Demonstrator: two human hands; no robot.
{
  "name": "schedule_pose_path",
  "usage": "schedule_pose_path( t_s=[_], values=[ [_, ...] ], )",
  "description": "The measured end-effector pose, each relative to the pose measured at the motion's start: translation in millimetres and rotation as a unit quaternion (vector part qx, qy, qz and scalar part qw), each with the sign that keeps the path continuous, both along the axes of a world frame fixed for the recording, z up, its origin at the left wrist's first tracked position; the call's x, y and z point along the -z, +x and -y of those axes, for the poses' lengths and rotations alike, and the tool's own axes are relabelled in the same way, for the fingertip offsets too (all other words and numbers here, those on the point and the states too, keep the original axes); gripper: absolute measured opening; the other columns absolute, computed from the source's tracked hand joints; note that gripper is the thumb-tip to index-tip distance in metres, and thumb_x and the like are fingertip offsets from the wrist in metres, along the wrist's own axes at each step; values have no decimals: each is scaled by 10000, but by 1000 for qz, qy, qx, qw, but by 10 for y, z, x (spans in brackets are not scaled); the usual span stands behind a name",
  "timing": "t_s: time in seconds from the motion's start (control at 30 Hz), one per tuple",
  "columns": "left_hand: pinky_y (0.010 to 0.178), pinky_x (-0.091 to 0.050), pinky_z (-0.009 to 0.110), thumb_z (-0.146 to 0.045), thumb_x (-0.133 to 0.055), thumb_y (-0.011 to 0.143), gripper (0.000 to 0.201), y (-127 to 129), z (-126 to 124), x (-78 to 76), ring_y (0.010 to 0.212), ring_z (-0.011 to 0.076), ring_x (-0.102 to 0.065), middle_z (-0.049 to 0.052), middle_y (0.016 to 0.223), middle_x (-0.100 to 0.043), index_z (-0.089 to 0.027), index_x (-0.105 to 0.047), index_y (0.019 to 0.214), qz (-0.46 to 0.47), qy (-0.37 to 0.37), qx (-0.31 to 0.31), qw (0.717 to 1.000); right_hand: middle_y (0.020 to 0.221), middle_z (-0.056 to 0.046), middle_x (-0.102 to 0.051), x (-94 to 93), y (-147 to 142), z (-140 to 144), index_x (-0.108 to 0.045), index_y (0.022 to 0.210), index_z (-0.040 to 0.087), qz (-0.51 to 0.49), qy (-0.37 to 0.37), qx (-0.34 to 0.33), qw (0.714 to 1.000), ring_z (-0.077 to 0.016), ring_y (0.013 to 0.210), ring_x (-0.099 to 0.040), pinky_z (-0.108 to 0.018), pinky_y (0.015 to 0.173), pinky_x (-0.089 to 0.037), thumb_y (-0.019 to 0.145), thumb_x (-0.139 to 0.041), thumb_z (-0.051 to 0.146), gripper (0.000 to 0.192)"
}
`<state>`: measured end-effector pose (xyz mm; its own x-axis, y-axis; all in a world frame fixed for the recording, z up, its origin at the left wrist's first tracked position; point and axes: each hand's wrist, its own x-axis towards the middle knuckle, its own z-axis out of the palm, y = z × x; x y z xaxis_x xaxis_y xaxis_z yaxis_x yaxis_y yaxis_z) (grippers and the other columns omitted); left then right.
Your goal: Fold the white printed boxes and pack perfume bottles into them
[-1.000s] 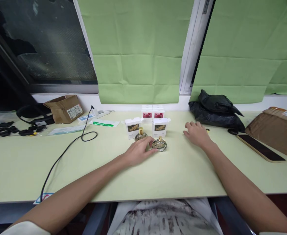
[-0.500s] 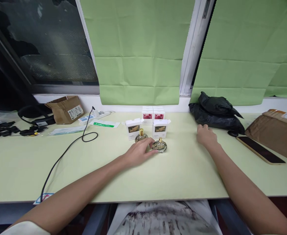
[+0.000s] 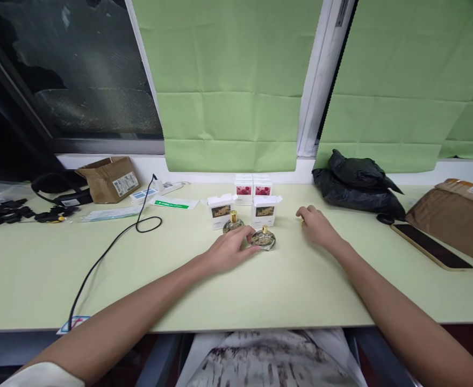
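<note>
Two round glass perfume bottles with gold caps stand mid-table, one on the left (image 3: 232,221) and one on the right (image 3: 264,239). My left hand (image 3: 229,251) lies flat on the table between them, with the fingertips by the left bottle and the thumb touching the right one. It grips neither. Behind the bottles stand two white boxes with open flaps, a left box (image 3: 220,210) and a right box (image 3: 265,209). Two pink-labelled boxes (image 3: 252,189) stand behind those. My right hand (image 3: 316,226) rests right of the boxes with its fingers curled under, so anything it holds is hidden.
A black plastic bag (image 3: 357,185) lies at the back right. Near the right edge are a phone (image 3: 430,246) and a brown parcel (image 3: 458,217). A black cable (image 3: 111,244) loops across the left side. A torn cardboard box (image 3: 109,177) and dark clips (image 3: 2,210) sit far left.
My right hand reached right toward the black bag, then came back left near the boxes. A small dark item that lay by the bag is no longer seen. My left hand stayed put.
</note>
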<state>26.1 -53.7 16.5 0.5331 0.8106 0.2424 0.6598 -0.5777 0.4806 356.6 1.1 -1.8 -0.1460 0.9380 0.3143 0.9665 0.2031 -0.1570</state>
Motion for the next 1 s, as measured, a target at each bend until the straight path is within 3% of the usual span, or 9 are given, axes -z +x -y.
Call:
schedule_pose_path(
  t_s=[0.13, 0.3, 0.4, 0.6, 1.0],
  values=[
    [736, -436, 332, -549, -597, 996, 324, 1, -3, -1, 872, 227, -640, 20, 1025, -689, -257, -598, 1137, -3, 4, -1, 1000, 1108, -99, -649, 63, -202, 16, -612, 1166, 208, -124, -2, -82, 989, -250, 1012, -617, -357, 893, -480, 911, -540, 101, 285],
    [735, -443, 331, -530, -605, 995, 312, 7, 1, -3, 866, 224, -644, 22, 1026, -692, -248, -609, 1131, 6, 8, 5, 1000, 1083, -33, -662, 65, -448, 164, -561, 1223, 248, -243, -60, -174, 952, -187, 860, -618, -326, 795, -497, 959, -566, 240, 264],
    [738, -449, 332, -516, -611, 990, 306, 9, 6, -5, 876, 226, -644, 25, 1024, -688, -244, -611, 1130, 12, 10, 7, 1000, 973, -6, -653, 45, -523, 242, -549, 1218, 250, -246, -77, -198, 946, -193, 826, -605, -331, 772, -483, 962, -566, 254, 257],
    [722, -451, 324, -502, -618, 981, 291, 6, 13, -9, 866, 222, -645, 26, 1023, -689, -242, -609, 1111, 16, 7, 6, 1000, 1120, -41, -685, -4, -548, 300, -524, 1171, 253, -227, -61, -206, 950, -213, 895, -614, -337, 782, -473, 946, -594, 258, 235],
    [705, -435, 320, -510, -612, 985, 293, 0, 11, -13, 844, 218, -629, 22, 994, -680, -245, -607, 1111, 11, -2, 1, 1000, 943, -15, -665, -67, -540, 304, -554, 1021, 257, -178, -34, -186, 966, -214, 878, -606, -306, 757, -438, 951, -610, 267, 90]
  ],
)
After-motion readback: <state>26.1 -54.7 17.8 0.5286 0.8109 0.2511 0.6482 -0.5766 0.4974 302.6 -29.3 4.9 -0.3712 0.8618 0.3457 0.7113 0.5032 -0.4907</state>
